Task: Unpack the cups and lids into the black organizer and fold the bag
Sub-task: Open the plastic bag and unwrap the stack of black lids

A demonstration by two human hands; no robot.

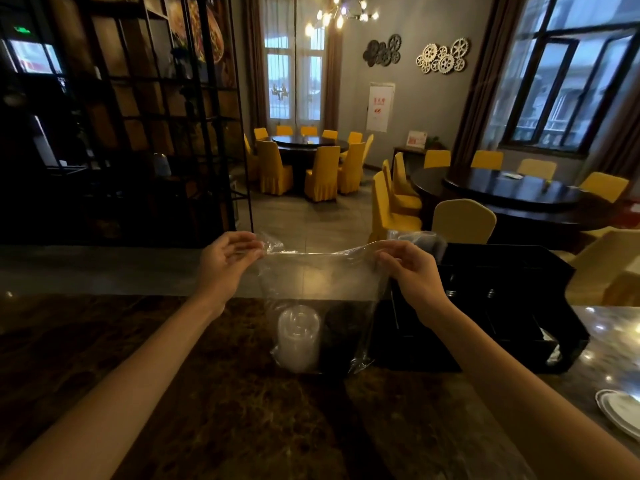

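Note:
A clear plastic bag (322, 282) hangs upright over the dark marble counter (173, 375). My left hand (228, 261) pinches its top left corner and my right hand (408, 271) pinches its top right corner, stretching the opening between them. Inside, at the bottom, stands a stack of clear lids or cups (298, 337), with a dark stack (343, 336) beside it that is hard to make out. The black organizer (512, 306) sits just right of the bag, behind my right hand, with several compartments.
White plates (620, 410) lie at the counter's right edge. Beyond the counter are round dark tables with yellow chairs (464, 220). A dark metal shelf (138, 116) stands at the left.

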